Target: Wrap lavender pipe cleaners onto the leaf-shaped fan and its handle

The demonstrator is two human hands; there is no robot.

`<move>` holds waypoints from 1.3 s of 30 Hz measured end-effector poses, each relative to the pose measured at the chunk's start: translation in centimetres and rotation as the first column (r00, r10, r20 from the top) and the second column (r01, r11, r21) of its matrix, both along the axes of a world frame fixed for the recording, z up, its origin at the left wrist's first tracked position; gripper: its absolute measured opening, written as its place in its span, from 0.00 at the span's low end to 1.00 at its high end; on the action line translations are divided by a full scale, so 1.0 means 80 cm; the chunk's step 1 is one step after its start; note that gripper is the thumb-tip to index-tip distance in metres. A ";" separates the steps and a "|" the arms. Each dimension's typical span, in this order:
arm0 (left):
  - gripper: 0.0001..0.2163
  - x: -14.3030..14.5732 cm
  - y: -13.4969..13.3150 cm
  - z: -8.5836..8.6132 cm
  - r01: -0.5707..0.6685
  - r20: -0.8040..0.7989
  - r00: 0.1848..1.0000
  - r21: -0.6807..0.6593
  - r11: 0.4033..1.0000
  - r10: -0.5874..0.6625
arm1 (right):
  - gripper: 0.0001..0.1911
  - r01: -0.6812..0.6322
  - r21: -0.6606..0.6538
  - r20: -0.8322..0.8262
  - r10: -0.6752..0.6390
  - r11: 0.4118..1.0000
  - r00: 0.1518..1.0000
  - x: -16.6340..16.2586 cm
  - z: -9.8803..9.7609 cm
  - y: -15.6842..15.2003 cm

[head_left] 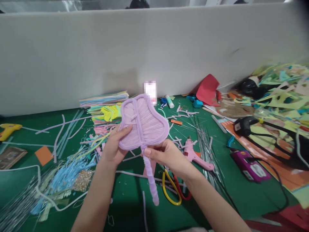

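Note:
I hold a lilac fan [143, 124] made of pipe cleaners, with a fuzzy twisted handle hanging down, above the green table [125, 196]. My left hand [115, 145] grips the fan's lower left edge, thumb on its face. My right hand [166, 154] pinches the base where the handle joins the fan. Both hands are closed on it.
A pink glue gun [194, 154] and yellow and red scissors [172, 190] lie under my right hand. Stacked coloured foam sheets [106, 103], loose lilac strips, blue tassels [64, 174], a yellow glue gun [8, 130], a purple device [251, 166] and paper scraps [282, 93] crowd the table. A white wall stands behind.

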State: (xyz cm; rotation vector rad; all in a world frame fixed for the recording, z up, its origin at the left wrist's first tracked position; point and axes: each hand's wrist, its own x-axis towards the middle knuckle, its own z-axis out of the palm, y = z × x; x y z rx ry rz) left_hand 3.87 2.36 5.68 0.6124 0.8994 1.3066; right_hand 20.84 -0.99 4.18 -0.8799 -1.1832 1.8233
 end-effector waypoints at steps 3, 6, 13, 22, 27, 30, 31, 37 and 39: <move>0.13 0.007 -0.006 0.000 0.035 0.075 0.997 -0.036 0.999 -0.032 | 0.17 -0.102 -0.096 -0.127 0.090 0.990 0.988 -0.004 -0.005 -0.008; 0.13 0.016 -0.008 -0.005 0.033 0.130 0.991 -0.023 0.999 -0.030 | 0.21 -0.207 -0.166 -0.240 0.164 0.964 0.957 -0.010 -0.006 -0.014; 0.26 0.004 0.000 -0.013 0.084 -0.073 0.995 0.189 0.978 -0.071 | 0.16 0.029 0.071 0.046 -0.032 0.997 0.998 -0.003 0.011 -0.003; 0.20 0.025 -0.040 0.032 -0.120 -0.238 0.958 0.178 0.977 0.161 | 0.14 0.028 0.487 0.541 -0.327 0.873 0.775 -0.011 0.020 -0.004; 0.17 0.025 -0.030 0.025 -0.187 -0.042 0.980 0.113 0.976 0.192 | 0.14 0.088 0.225 0.388 -0.172 0.970 0.906 -0.010 0.008 -0.004; 0.14 0.020 -0.026 0.022 -0.183 0.031 0.983 0.046 0.982 0.181 | 0.14 0.083 0.163 0.274 -0.126 0.983 0.953 -0.007 0.003 -0.005; 0.14 0.019 -0.025 0.022 -0.184 0.051 0.982 0.025 0.983 0.182 | 0.13 0.081 0.155 0.248 -0.119 0.985 0.961 -0.007 0.003 -0.006; 0.10 0.027 -0.024 0.023 -0.170 0.207 0.961 -0.079 0.982 0.183 | 0.14 0.099 0.037 0.007 -0.100 0.994 0.995 -0.015 0.000 -0.010; 0.09 0.031 -0.024 0.018 -0.152 0.218 0.961 -0.105 0.983 0.172 | 0.17 0.029 -0.062 -0.127 -0.037 0.998 0.991 -0.021 -0.005 -0.012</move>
